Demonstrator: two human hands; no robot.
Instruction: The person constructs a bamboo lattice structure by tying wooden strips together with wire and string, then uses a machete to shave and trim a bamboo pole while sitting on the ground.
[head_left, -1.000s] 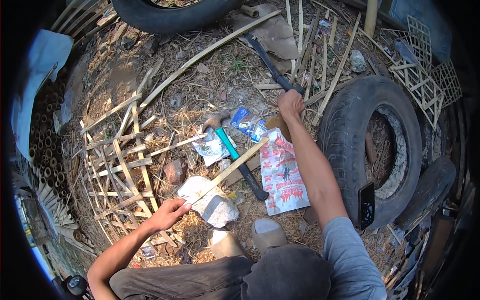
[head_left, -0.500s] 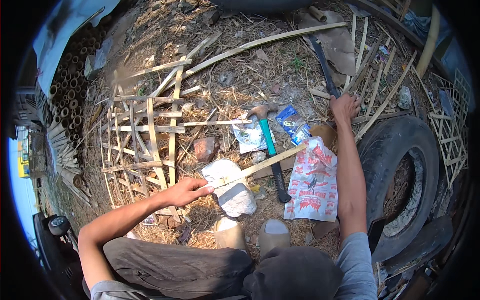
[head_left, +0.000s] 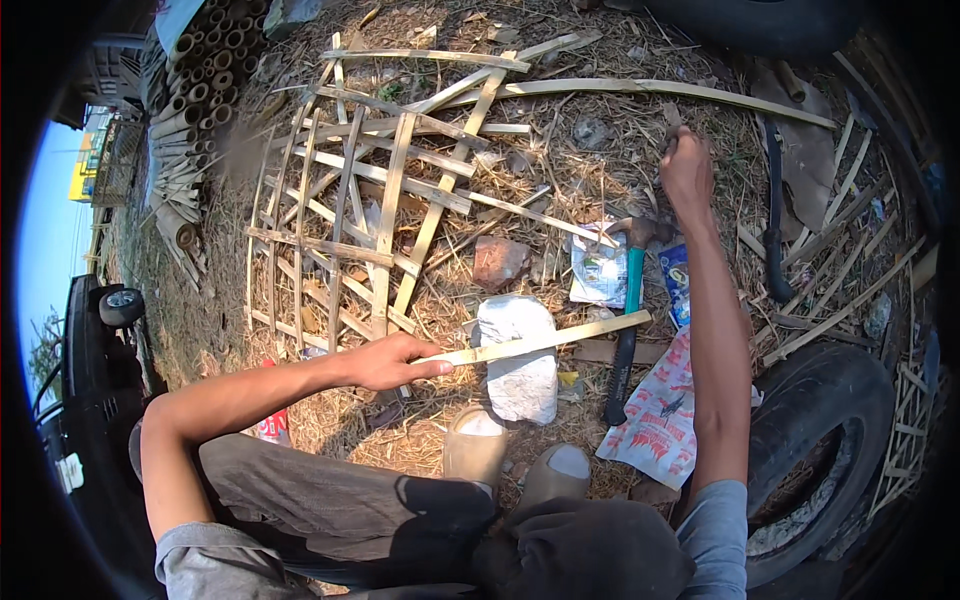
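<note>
Red lettering on white paper sheet (head_left: pixel 650 412); white lettering on red wrapper (head_left: pixel 272 426); blue packet's (head_left: pixel 675 280) print unclear.

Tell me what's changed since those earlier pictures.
The right hand has moved leftward, away from the black tool; what it holds, if anything, is unclear. The left hand still holds the wooden strip across the white stone. The hammer stayed put.

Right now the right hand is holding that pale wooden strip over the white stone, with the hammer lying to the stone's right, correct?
Wrong hand: the head view shows the left hand holding the pale wooden strip over the white stone, with the hammer lying to the stone's right.
</note>
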